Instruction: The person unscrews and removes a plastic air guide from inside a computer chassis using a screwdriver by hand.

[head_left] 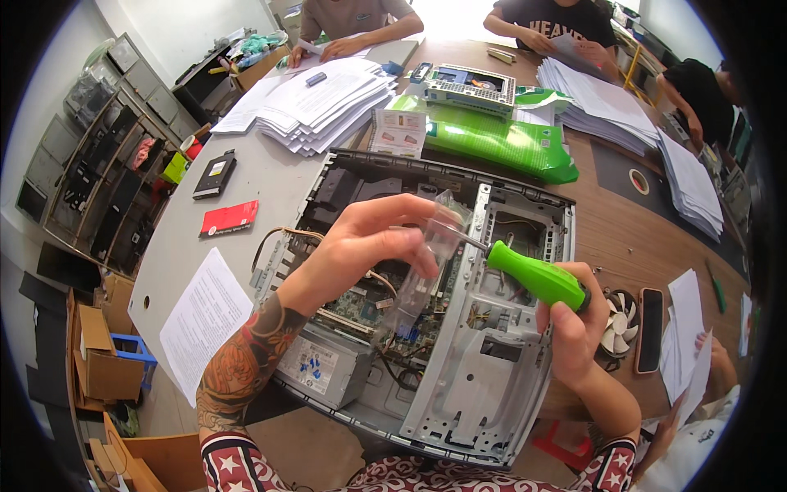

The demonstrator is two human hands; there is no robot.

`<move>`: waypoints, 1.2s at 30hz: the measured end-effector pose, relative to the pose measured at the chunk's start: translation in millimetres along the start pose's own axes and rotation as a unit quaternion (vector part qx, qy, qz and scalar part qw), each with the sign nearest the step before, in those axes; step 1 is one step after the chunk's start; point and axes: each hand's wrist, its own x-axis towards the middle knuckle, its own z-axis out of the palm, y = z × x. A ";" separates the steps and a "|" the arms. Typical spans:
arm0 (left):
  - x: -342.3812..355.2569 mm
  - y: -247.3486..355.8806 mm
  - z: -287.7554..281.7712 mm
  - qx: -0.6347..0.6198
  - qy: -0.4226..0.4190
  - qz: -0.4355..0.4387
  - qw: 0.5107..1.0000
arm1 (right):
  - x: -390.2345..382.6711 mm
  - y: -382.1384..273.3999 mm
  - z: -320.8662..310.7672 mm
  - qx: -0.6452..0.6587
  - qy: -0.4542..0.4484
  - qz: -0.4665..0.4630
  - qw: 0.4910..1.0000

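Note:
An opened desktop computer case (479, 394) lies flat in front of me, its circuit board, cables and silver power supply (316, 369) exposed. Above it, my left hand (369, 238) pinches a clear plastic bag (410, 303) that hangs down over the board. My right hand (580, 324) is closed round the bright green handle of a screwdriver (537, 275). The shaft points left, with its tip by the bag and my left fingertips; whether it touches them I cannot tell. Several small blue pieces lie on the power supply's label.
Right of the case are a cooling fan (619, 324), a phone (650, 330) and a tape roll (638, 180). A green package (500, 143) and a metal drive cage (467, 88) lie behind it. Left are a black drive (215, 175) and red packet (229, 219). People handle papers around the table.

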 end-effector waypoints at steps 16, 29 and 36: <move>-4.5 7.6 24.0 -0.021 -0.048 0.032 0.998 | 12.6 -9.0 7.3 -0.136 -0.067 -0.048 0.987; -7.1 5.5 24.5 0.028 -0.042 0.047 0.998 | 14.4 -1.9 11.9 -0.190 -0.074 -0.107 0.973; -8.9 11.2 31.1 0.058 -0.032 0.047 0.997 | 13.8 1.1 13.4 -0.222 -0.026 -0.142 0.964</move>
